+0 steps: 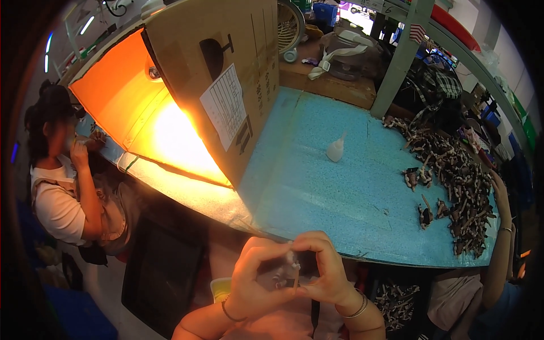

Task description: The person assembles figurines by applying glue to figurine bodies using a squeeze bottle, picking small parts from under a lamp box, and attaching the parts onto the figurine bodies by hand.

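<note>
At the table's near edge, my left hand (pixel 253 277) and my right hand (pixel 327 272) are raised close together, fingertips nearly meeting. Between them they pinch a small brown-and-white figurine (pixel 294 271), with thumbs at its lower end and fingers near its top. Its details are too small to make out. Similar small pieces lie in a big heap (pixel 453 175) along the right side of the blue tabletop (pixel 306 192). A few loose pieces (pixel 425 212) sit just left of that heap. A small translucent squeeze bottle with a thin nozzle (pixel 335 150) stands mid-table.
A cardboard box (pixel 249 73), lit bright orange inside, stands on the left. A grey post (pixel 399 62) rises at the back by a bag (pixel 351 51). One person (pixel 62 187) sits at left; another's arm (pixel 501 226) reaches the heap. More pieces (pixel 396 306) lie below the table.
</note>
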Demonstrator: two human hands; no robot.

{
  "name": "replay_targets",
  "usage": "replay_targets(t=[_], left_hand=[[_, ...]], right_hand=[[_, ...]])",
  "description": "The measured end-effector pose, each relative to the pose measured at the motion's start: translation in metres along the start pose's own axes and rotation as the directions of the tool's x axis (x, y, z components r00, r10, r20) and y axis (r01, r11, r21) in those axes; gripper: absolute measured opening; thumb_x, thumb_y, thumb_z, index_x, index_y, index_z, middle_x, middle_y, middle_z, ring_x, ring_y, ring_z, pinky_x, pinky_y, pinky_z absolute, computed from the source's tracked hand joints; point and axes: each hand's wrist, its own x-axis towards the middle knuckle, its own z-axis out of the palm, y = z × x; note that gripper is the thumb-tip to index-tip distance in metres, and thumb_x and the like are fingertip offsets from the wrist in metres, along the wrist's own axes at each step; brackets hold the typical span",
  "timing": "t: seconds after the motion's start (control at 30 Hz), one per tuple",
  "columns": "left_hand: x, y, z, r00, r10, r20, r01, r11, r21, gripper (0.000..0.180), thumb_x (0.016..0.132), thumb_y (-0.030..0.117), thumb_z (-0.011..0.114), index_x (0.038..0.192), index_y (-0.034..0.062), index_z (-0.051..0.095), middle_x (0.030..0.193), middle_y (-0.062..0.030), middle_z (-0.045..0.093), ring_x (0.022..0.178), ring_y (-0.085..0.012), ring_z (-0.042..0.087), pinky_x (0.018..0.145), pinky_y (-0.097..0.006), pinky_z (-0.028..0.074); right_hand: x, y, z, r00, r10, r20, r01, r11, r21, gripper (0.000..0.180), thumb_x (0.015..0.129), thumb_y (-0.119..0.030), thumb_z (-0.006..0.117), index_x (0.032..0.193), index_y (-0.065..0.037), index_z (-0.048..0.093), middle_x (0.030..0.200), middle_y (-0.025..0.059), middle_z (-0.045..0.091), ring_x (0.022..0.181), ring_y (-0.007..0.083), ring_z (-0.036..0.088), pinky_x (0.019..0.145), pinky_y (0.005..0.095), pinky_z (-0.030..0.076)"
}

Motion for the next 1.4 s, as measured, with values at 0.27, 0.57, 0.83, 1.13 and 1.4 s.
replay_targets(t=[0.27, 0.57, 0.83, 1.13, 1.4], left_hand=[[-0.001, -0.004, 0.000, 0.998, 0.051, 0.045, -0.060, 0.973, 0.222, 0.071, 0.066, 0.029, 0.079, 0.120, -0.0010, 0.045, 0.106, -0.0136, 0.051, 0.095, -0.0189, 0.054, 0.079, -0.028, 0.045], [0.013, 0.000, 0.002, 0.990, 0.083, 0.116, -0.121, 0.918, 0.378, 0.071, 0.059, 0.014, 0.078, 0.121, -0.0016, 0.046, 0.109, -0.0147, 0.056, 0.095, -0.0281, 0.056, 0.080, -0.035, 0.045], [0.007, -0.019, 0.012, 0.962, 0.223, 0.159, -0.257, 0.935, 0.245, 0.074, 0.065, 0.027, 0.078, 0.123, -0.0006, 0.040, 0.122, -0.0189, 0.048, 0.107, -0.0278, 0.052, 0.088, -0.037, 0.043], [0.021, -0.020, 0.014, 0.929, 0.327, 0.174, -0.364, 0.893, 0.263, 0.065, 0.064, 0.021, 0.080, 0.113, 0.0034, 0.040, 0.115, -0.0204, 0.045, 0.099, -0.0268, 0.055, 0.082, -0.035, 0.048], [0.029, -0.007, 0.009, 0.952, 0.178, 0.249, -0.207, 0.974, 0.095, 0.052, 0.060, 0.007, 0.079, 0.096, 0.0087, 0.041, 0.110, -0.0205, 0.050, 0.112, -0.0278, 0.043, 0.086, -0.035, 0.042]], right_hand=[[-0.002, -0.007, 0.001, 0.997, 0.032, -0.074, -0.047, 0.977, -0.209, 0.064, 0.059, -0.026, 0.079, 0.110, -0.003, 0.050, 0.104, 0.0119, 0.051, 0.096, 0.0284, 0.050, 0.082, 0.0357, 0.041], [-0.006, 0.000, -0.005, 0.992, 0.088, -0.095, -0.114, 0.943, -0.313, 0.058, 0.064, -0.029, 0.076, 0.111, -0.006, 0.052, 0.098, 0.0092, 0.050, 0.089, 0.0244, 0.047, 0.081, 0.0330, 0.038], [-0.027, 0.016, 0.013, 0.946, 0.241, -0.218, -0.096, 0.848, 0.521, 0.071, 0.064, -0.019, 0.079, 0.119, -0.001, 0.037, 0.103, 0.0077, 0.046, 0.096, 0.0160, 0.047, 0.080, 0.0283, 0.042], [-0.026, 0.017, 0.011, 0.920, 0.348, -0.181, -0.042, 0.547, 0.836, 0.073, 0.070, -0.028, 0.075, 0.121, 0.000, 0.032, 0.104, 0.0099, 0.049, 0.095, 0.0156, 0.050, 0.074, 0.0248, 0.048], [-0.036, 0.017, 0.008, 0.916, 0.340, -0.212, -0.043, 0.610, 0.791, 0.071, 0.069, -0.025, 0.076, 0.120, 0.000, 0.033, 0.107, 0.0120, 0.051, 0.098, 0.0171, 0.051, 0.082, 0.0288, 0.045]])
